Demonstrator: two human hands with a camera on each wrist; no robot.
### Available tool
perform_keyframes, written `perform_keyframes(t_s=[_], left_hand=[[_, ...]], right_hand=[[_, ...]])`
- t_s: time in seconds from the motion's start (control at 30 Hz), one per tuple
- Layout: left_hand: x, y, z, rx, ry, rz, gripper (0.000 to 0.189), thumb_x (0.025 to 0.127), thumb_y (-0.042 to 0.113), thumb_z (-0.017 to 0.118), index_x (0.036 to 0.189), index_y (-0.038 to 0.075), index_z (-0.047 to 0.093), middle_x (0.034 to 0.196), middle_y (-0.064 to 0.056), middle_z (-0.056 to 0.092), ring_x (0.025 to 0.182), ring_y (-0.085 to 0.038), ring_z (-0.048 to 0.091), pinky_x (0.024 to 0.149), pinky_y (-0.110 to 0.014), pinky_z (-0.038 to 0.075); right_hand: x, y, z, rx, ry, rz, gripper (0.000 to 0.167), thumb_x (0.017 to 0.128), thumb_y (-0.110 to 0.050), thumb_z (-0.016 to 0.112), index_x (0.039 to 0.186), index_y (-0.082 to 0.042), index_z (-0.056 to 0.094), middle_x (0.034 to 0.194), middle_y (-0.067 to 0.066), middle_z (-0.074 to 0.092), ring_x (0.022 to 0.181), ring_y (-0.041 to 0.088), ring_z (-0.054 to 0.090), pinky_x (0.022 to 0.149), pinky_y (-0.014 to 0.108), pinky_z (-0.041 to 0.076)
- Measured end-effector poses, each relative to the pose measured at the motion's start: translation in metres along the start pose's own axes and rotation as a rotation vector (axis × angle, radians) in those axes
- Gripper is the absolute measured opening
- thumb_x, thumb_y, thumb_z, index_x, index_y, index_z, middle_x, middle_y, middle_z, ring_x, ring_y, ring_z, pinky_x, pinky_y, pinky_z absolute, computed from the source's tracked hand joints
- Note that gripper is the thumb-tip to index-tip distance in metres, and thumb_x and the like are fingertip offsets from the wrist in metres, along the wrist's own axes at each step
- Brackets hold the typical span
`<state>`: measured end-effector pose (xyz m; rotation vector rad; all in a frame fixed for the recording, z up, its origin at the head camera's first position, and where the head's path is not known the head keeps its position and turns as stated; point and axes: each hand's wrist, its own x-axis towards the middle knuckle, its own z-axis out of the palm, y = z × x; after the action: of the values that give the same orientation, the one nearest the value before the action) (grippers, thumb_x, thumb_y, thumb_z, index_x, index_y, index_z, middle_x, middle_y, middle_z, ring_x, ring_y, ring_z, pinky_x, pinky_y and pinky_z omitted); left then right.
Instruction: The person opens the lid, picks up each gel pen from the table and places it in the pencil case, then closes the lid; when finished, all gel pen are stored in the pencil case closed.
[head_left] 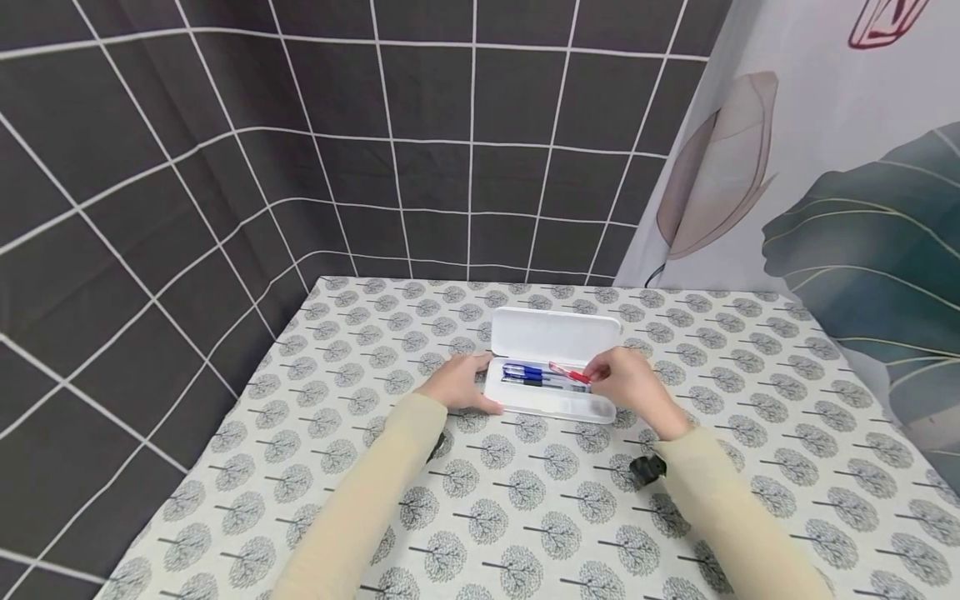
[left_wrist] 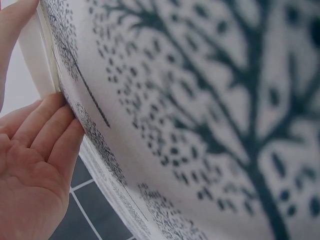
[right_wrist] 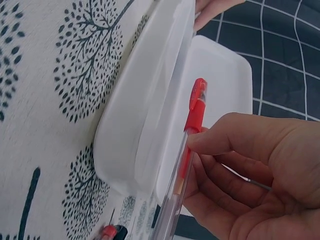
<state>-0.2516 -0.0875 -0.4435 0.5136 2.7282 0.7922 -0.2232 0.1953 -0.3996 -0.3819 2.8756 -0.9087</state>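
A white pencil case [head_left: 555, 408] lies on the table with its lid [head_left: 555, 333] raised at the back. Inside, blue-capped pens [head_left: 522, 369] and a black-capped pen [head_left: 522, 382] lie side by side. My left hand [head_left: 459, 382] holds the case's left end, thumb at the front corner and fingers towards the hinge. At the right part of the case, my right hand [head_left: 626, 382] pinches a clear-barrelled pen with red parts [right_wrist: 195, 115] between thumb and fingers. The red pen slants over the other pens in the head view.
A tree-patterned cloth [head_left: 487, 500] covers the table. Dark grid-patterned fabric [head_left: 427, 175] hangs behind and to the left, and a leaf-printed curtain [head_left: 825, 208] hangs at the right. A small red and black thing [right_wrist: 111, 232] shows at the right wrist view's bottom edge.
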Motion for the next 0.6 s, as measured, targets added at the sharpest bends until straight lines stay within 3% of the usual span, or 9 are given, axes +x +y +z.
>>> perform_keyframes(t_s=[0.23, 0.6], left_hand=[[-0.001, 0.002, -0.002, 0.004, -0.003, 0.006, 0.108, 0.061, 0.041, 0.091, 0.149, 0.007, 0.039, 0.148, -0.009, 0.049, 0.137, -0.029, 0.046, 0.117, -0.043, 0.034], [-0.003, 0.003, -0.004, 0.01, -0.003, 0.005, 0.108, 0.061, 0.041, 0.091, 0.149, 0.007, 0.039, 0.148, -0.008, 0.049, 0.138, -0.03, 0.044, 0.117, -0.044, 0.033]], right_hand=[[0.004, -0.006, 0.004, 0.022, -0.021, 0.012, 0.022, 0.075, 0.01, 0.066, 0.096, 0.004, 0.071, 0.085, 0.01, 0.07, 0.079, 0.019, 0.064, 0.078, 0.034, 0.058], [0.013, -0.015, 0.013, 0.024, -0.034, -0.021, 0.021, 0.073, 0.009, 0.066, 0.092, 0.002, 0.073, 0.082, 0.008, 0.071, 0.075, 0.017, 0.064, 0.075, 0.032, 0.059]])
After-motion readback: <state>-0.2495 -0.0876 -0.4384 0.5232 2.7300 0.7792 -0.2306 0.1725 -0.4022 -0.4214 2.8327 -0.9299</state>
